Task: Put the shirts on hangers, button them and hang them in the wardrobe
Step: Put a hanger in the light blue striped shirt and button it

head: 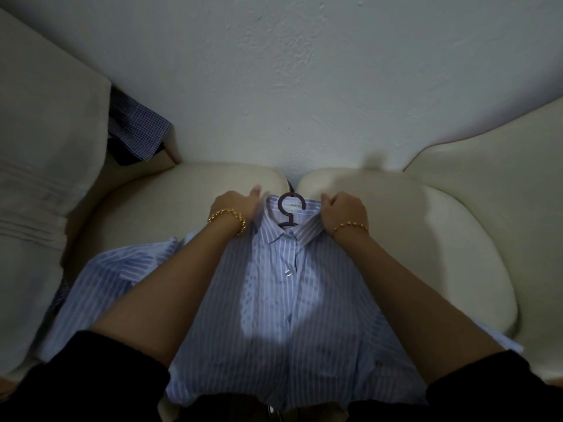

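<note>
Your left hand (236, 206) and right hand (344, 210) each grasp the shirt (289, 300) by its collar. The hanger (287, 223) hook lies between them.

You wear dark, near-black sleeves: your left sleeve (91, 382) and right sleeve (499, 388) both end in soft bunched folds, leaving the forearms bare. Just behind your left hand (236, 205) sits a chunky gold chain bracelet (228, 218) with rounded links; behind your right hand (344, 208), a slimmer gold bracelet (350, 227).
</note>
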